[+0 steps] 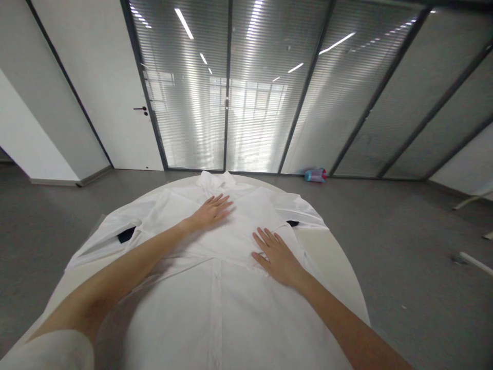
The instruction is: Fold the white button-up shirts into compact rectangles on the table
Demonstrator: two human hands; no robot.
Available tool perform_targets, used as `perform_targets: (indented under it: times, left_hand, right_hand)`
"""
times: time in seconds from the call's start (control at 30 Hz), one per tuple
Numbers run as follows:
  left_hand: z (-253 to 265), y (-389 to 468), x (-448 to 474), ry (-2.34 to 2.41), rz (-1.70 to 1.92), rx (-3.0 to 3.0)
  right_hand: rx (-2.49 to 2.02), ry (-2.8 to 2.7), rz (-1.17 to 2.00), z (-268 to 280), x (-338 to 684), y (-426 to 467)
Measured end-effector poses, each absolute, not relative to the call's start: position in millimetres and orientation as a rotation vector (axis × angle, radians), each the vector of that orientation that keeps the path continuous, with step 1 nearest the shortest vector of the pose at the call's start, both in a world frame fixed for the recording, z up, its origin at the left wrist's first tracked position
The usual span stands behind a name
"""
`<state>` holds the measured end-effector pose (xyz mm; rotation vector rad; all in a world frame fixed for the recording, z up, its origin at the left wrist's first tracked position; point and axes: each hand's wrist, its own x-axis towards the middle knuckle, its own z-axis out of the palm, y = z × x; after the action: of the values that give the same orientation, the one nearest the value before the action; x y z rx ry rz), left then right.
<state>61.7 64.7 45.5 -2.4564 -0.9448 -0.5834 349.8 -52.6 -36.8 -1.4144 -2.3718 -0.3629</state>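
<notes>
**My left hand (212, 209) and right hand (277, 257) lie flat on a white shirt (241, 222)**

At the far left stands a white door (103, 92) with a dark handle (140, 109); below it runs the grey floor (385, 221); at the lower left corner, a white sleeve (61, 352) ends on my upper arm.

The shirt is spread over a round, pale table (341, 272), its collar (216, 180) at the far edge and its sleeves out to either side; near the left one shows a dark patch (126, 235), which I cannot identify.

My left arm reaches across the cloth; that hand rests palm down just below the collar, fingers extended, open and gripping nothing; behind it rises a glass partition (254, 103) with blinds and dark frames.

Towards me, a narrow band (216, 308) runs down the middle of the white cloth; to its right, my other hand rests palm down, nearer to me than the first, fingers spread and pointing up and to the left, also open and holding nothing.

Just beyond it, a smaller dark spot (292, 223) shows by the right sleeve; a blue and red bundle (315, 176) lies on the floor near the glass; at the far right, pale legs (477, 263) of something cut off by the edge stand well apart from the table.
</notes>
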Motion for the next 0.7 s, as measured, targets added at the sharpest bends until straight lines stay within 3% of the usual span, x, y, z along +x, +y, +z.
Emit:
perform_targets:
  times: [0.13, 0.37, 0.7]
  left_hand:
    - [39, 18, 16, -0.792, -0.417, -2.449]
    - [9, -3, -109, -1.524, -0.389, -2.116]
    - [-6, -41, -137, -1.560, -0.331, -2.071]
  right_hand:
    - [-1.409, -2.358, -0.371, -36, 349, -55]
    - [-1.467, -2.388, -0.353, -32, 347, -56]
    - [-1.514, -2.454, -0.335, -34, 364, -58]
